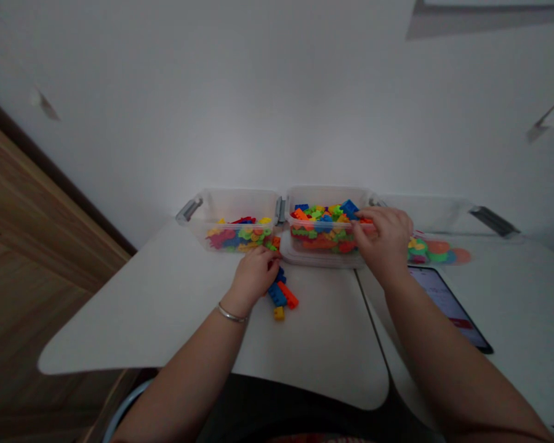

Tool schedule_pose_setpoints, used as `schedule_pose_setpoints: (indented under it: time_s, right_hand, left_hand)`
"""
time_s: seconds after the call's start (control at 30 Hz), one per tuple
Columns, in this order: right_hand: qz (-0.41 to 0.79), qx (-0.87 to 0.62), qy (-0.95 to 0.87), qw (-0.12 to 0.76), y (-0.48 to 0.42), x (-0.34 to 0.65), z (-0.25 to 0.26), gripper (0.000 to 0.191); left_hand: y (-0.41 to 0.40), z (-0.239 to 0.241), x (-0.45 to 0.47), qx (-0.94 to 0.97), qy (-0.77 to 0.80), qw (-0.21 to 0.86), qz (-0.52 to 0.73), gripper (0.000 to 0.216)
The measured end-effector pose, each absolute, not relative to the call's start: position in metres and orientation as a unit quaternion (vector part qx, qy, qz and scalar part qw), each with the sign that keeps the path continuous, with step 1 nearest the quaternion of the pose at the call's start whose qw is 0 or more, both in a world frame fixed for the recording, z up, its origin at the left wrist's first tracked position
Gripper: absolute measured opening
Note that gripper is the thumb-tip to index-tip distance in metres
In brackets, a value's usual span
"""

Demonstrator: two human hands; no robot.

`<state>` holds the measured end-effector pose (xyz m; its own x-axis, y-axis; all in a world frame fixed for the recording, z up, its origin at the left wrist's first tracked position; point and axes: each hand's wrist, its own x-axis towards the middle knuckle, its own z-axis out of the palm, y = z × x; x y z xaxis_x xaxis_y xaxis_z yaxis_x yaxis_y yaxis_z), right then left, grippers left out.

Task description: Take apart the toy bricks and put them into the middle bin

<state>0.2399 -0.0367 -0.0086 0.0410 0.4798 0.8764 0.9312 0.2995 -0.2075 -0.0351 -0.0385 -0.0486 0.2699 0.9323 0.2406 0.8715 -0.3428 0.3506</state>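
Observation:
My left hand (255, 272) rests on the white table (166, 307) with its fingers curled round a small built piece of blue, orange and yellow bricks (281, 294). My right hand (384, 239) reaches into the middle clear bin (325, 255), which is full of coloured bricks, and its fingers pinch a blue brick (349, 208) at the top of the pile. A thin bracelet (231, 315) sits on my left wrist.
A second clear bin (212, 206) with coloured bricks stands to the left. A third clear bin (443, 212) with round coloured pieces is on the right. A phone or tablet (450, 307) lies by my right forearm. A white wall is behind; a wooden panel is at the left.

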Motion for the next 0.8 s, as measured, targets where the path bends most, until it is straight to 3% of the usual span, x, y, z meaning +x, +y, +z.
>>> schedule_pose_setpoints:
  time_s: [0.3, 0.53, 0.67, 0.8]
  right_hand:
    - [-0.203, -0.592, -0.655, 0.424, -0.029, 0.242, -0.021, 0.04]
    - [-0.207, -0.557, -0.669, 0.446, -0.031, 0.236, -0.021, 0.041]
    - [-0.24, -0.478, -0.695, 0.48, -0.039, 0.226, -0.019, 0.038]
    - [-0.197, -0.394, -0.781, 0.443, -0.048, 0.214, -0.017, 0.027]
  left_hand:
    - [-0.043, -0.044, -0.032, 0.769, 0.614, 0.072, 0.161, 0.027]
    - [-0.048, -0.038, -0.03, 0.755, 0.645, 0.021, 0.113, 0.027]
    - [-0.048, -0.036, -0.029, 0.756, 0.642, 0.053, 0.115, 0.026]
    - [-0.045, -0.041, -0.029, 0.774, 0.614, 0.08, 0.135, 0.025]
